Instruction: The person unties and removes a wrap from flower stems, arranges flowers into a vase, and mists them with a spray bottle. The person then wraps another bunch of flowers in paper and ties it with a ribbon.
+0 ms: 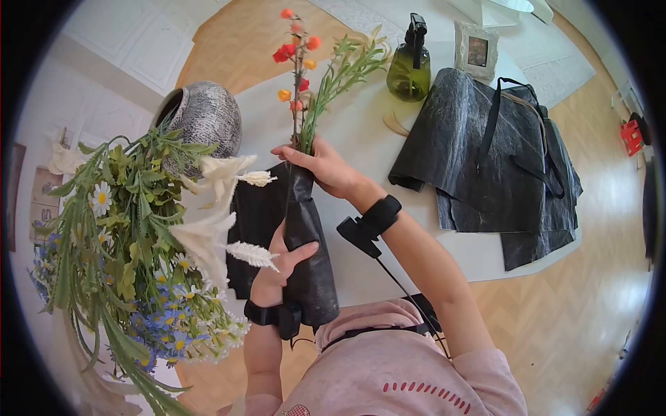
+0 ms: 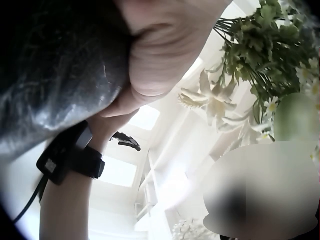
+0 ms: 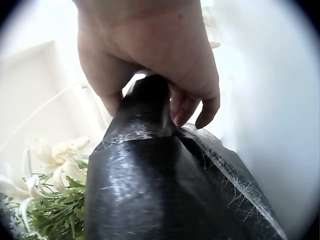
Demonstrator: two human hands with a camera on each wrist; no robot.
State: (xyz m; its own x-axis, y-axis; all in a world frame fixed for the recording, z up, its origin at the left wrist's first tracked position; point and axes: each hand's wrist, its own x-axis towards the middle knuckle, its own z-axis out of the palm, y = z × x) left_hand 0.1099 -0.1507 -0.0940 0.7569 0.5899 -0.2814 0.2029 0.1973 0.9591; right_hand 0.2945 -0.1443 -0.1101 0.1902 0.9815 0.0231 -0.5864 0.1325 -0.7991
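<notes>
A black sheet (image 1: 312, 277) with a crinkled shine is rolled into a narrow cone in front of the person, with a flat flap spreading to its left. From its far end rise a stem of red and orange blossoms (image 1: 297, 66) and a leafy green sprig (image 1: 336, 80). The right hand (image 1: 331, 168) grips the cone's narrow top, around the stems. Lower down, the left hand (image 1: 286, 260) holds the roll, its thumb across the front. In the right wrist view, the right hand (image 3: 145, 40) curls over the tip of the black cone (image 3: 132, 185).
At left, a large bunch of artificial greenery (image 1: 139, 229) with daisies, blue flowers and white lilies stands near a tipped textured vase (image 1: 215, 118). Across the white table (image 1: 416, 256) are a green spray bottle (image 1: 409, 73), an ornate picture frame (image 1: 476, 50) and more black sheets (image 1: 479, 166) with a black ribbon (image 1: 491, 125).
</notes>
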